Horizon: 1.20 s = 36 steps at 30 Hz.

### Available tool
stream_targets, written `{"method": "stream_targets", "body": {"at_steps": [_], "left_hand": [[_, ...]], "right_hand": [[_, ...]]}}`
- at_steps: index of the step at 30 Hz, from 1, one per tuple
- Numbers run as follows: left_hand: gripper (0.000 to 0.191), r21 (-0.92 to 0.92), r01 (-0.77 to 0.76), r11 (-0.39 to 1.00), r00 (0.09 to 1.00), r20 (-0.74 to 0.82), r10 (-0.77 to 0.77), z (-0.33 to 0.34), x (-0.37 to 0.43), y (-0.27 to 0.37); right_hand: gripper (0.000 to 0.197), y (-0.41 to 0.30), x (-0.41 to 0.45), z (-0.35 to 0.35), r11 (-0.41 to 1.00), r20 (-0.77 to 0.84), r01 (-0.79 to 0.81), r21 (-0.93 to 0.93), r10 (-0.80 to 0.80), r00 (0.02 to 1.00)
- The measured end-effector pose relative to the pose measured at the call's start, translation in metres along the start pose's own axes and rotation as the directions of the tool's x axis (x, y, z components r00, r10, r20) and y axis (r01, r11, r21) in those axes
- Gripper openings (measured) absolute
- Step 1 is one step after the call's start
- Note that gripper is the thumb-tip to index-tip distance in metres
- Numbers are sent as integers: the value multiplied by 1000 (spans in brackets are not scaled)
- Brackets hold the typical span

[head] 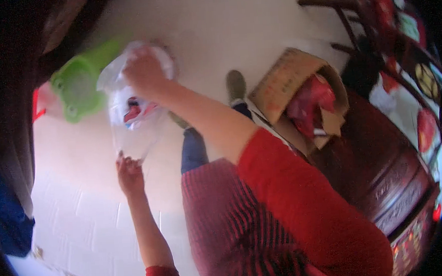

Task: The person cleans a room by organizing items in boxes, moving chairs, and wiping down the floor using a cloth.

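A thin, see-through plastic bag (pixel 130 138) is stretched between my two hands above the floor. Small red, dark and blue things (pixel 136 112) show through it; blur hides what they are. My left hand (pixel 130 175) pinches the bag's near edge between bent fingers. Farther out, my right hand (pixel 144 70) is closed on white, bunched plastic (pixel 109 76) at the bag's far end. Its fingertips are blurred and partly hidden. Just behind that hand shows a round white object (pixel 165 61), perhaps a basin or bin.
A light-green plastic container or stool (pixel 79 88) stands left of the bag, beside a red-edged object (pixel 38 105). Dark fabric (pixel 7 113) borders the left. On the right, a cardboard box (pixel 282 79) holds red plastic (pixel 311 102), near carved dark wooden furniture (pixel 366 159) and a wooden chair (pixel 344 16).
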<state>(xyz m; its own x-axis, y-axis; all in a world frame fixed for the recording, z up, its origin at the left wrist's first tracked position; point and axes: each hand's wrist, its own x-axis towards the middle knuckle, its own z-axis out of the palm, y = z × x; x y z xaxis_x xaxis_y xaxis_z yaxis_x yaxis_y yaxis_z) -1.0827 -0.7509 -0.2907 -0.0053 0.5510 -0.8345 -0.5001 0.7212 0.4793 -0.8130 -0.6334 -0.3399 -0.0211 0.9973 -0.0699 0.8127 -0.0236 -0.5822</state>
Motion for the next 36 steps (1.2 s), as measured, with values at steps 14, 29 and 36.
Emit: {"method": "stream_targets", "body": {"at_steps": [14,29,36], "left_hand": [[41,623,-59,780,976,200,-86,189,-183,92],[30,687,-406,603,592,700,-399,388,-381,-80],[29,709,-440,551,498,703,-507,429,-399,-199]], "right_hand": [[13,-113,-221,-210,450,-193,-291,844,763,617],[18,-75,-503,-424,510,-516,79,857,851,98],[15,6,-581,-442,530,-533,151,834,846,-20]]}}
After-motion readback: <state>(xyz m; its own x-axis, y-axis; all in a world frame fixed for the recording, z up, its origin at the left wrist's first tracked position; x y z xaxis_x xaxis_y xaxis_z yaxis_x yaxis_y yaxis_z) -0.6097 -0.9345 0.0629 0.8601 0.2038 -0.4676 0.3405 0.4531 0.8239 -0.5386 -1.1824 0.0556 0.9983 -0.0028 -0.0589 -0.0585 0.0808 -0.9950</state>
